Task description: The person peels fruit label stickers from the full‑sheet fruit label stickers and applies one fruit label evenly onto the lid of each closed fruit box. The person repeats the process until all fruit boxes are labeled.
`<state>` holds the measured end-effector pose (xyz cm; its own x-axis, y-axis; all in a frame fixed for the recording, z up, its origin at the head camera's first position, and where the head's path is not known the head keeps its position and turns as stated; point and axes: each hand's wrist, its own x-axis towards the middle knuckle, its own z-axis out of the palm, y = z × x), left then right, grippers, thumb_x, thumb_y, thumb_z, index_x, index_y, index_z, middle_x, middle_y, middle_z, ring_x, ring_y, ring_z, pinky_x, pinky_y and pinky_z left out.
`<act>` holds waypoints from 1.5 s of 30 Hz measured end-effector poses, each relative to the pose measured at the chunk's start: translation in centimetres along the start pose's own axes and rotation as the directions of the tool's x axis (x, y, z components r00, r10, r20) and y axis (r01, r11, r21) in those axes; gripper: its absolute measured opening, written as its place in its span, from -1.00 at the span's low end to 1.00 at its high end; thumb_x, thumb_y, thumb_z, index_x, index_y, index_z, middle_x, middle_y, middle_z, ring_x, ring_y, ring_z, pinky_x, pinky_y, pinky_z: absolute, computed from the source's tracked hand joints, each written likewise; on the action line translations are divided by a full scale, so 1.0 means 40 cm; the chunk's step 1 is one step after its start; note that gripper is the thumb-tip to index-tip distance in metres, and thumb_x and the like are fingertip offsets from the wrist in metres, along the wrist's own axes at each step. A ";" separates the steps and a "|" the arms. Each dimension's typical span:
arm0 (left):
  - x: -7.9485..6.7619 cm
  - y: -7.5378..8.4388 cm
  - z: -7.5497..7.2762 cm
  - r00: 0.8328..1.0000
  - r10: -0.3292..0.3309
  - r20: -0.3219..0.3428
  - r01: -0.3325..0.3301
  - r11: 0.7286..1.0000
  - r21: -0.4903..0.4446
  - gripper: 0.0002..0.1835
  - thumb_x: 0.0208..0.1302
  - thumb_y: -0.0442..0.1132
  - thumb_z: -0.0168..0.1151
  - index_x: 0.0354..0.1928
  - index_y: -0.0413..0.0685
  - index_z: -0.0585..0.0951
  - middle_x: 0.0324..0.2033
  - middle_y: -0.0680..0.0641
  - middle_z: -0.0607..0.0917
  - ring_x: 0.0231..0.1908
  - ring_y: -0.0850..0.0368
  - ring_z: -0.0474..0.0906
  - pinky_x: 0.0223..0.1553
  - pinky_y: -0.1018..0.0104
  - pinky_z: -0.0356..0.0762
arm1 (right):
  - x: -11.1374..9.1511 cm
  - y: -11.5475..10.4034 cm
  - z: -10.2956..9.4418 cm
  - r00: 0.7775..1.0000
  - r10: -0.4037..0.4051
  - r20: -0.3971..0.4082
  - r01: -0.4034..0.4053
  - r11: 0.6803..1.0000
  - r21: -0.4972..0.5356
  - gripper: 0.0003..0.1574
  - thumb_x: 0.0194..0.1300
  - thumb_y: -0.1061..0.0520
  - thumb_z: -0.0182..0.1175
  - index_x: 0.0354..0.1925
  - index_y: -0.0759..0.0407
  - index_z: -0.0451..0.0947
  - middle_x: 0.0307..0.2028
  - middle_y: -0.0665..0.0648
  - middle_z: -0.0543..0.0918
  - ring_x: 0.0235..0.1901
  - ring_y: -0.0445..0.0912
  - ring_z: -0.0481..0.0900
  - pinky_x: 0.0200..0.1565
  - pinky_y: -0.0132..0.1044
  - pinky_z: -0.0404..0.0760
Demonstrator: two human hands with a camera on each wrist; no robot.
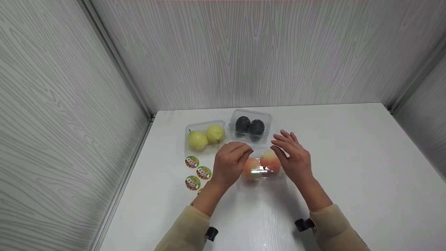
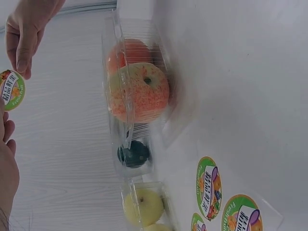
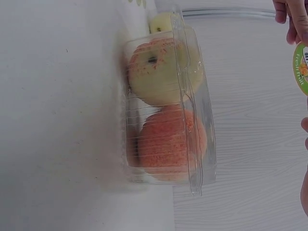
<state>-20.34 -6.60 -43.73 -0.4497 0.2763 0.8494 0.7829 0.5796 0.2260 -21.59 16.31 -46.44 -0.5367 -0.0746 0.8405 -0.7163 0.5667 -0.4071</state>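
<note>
Fingers (image 1: 284, 139) seemingly pinching a round sticker (image 2: 13, 90) from both sides, left hand (image 1: 228, 163) curled, right hand (image 1: 295, 157) fanned

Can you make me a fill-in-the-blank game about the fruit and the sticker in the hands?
1. The left hand and right hand hold a sticker whose English words say "Fresh ____".
2. On the white table stand ____ clear boxes of fruit.
3. In the head view, the dark fruits are to the ____ of the yellow-green fruits.
4. The box nearest the hands holds ____ red-and-yellow fruits.

Missing words: fruit; three; right; two.
</note>
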 end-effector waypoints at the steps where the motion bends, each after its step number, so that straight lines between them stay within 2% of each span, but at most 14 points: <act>1: 0.002 -0.001 0.001 1.000 0.003 -0.001 -0.003 1.000 -0.005 -0.95 0.31 -0.36 0.50 -0.22 -0.15 0.81 -0.26 -0.01 0.80 -0.18 0.10 0.74 -0.08 0.21 0.67 | 0.000 0.001 0.001 1.000 0.002 -0.006 -0.002 1.000 0.006 -0.69 0.17 0.44 0.51 -0.10 0.24 0.81 0.01 0.21 0.82 0.19 0.20 0.70 0.44 -0.06 0.38; 10: -0.001 -0.005 0.015 1.000 -0.007 -0.015 0.006 0.998 -0.062 -0.96 0.32 -0.35 0.49 -0.22 -0.14 0.81 -0.26 -0.02 0.81 -0.17 0.09 0.74 -0.07 0.21 0.66 | -0.005 0.015 0.005 0.999 0.034 -0.033 -0.032 0.998 0.058 -0.71 0.16 0.48 0.50 -0.16 0.24 0.81 -0.02 0.22 0.82 0.18 0.21 0.70 0.44 -0.06 0.38; 20: -0.005 -0.007 0.033 0.997 -0.079 -0.014 0.077 0.991 -0.113 -0.95 0.29 -0.36 0.51 -0.24 -0.10 0.81 -0.27 -0.01 0.81 -0.17 0.10 0.75 -0.05 0.21 0.66 | -0.014 0.020 0.003 0.997 0.074 0.019 -0.075 0.995 0.061 -0.76 0.22 0.47 0.46 -0.17 0.24 0.80 0.03 0.19 0.81 0.24 0.18 0.67 0.47 -0.10 0.34; 28: -0.003 -0.006 0.057 0.987 -0.163 -0.007 0.162 0.984 -0.076 -0.94 0.37 -0.28 0.45 -0.25 -0.11 0.80 -0.28 0.00 0.81 -0.19 0.12 0.75 -0.10 0.20 0.64 | -0.019 0.023 0.004 0.994 0.097 0.040 -0.099 0.994 0.053 -0.88 0.35 0.42 0.39 -0.17 0.29 0.74 0.04 0.22 0.80 0.27 0.19 0.65 0.48 -0.02 0.32; 37: -0.009 -0.004 0.101 0.981 -0.189 -0.034 0.190 0.982 0.020 -0.89 0.37 -0.22 0.45 -0.31 -0.08 0.78 -0.36 0.03 0.79 -0.27 0.15 0.73 -0.15 0.13 0.58 | -0.027 0.030 -0.004 0.978 0.172 0.118 -0.172 0.985 -0.004 -0.95 0.48 0.31 0.27 -0.20 0.27 0.67 0.17 0.24 0.74 0.38 0.16 0.54 0.53 -0.01 0.21; 41: -0.015 -0.009 0.117 0.979 -0.202 -0.007 0.202 0.977 0.072 -0.89 0.39 -0.19 0.43 -0.30 -0.05 0.76 -0.35 0.03 0.79 -0.26 0.14 0.73 -0.11 0.12 0.55 | -0.033 0.035 -0.006 0.966 0.214 0.143 -0.212 0.977 -0.028 -0.92 0.48 0.29 0.27 -0.23 0.26 0.66 0.19 0.25 0.73 0.41 0.16 0.51 0.54 0.00 0.18; 45: -0.016 -0.018 0.125 0.982 -0.189 0.029 0.184 0.975 0.123 -0.89 0.40 -0.20 0.41 -0.30 -0.04 0.73 -0.33 0.03 0.77 -0.22 0.11 0.72 -0.08 0.10 0.54 | -0.035 0.037 -0.004 0.953 0.256 0.161 -0.252 0.967 -0.043 -0.89 0.48 0.26 0.27 -0.26 0.25 0.68 0.22 0.24 0.71 0.42 0.16 0.49 0.54 0.02 0.18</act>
<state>-22.77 -3.37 -46.84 -0.6015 0.1837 0.7774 0.6281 0.7101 0.3182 -21.83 17.39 -48.16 -0.7665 -0.0585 0.6395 -0.5382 0.6018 -0.5901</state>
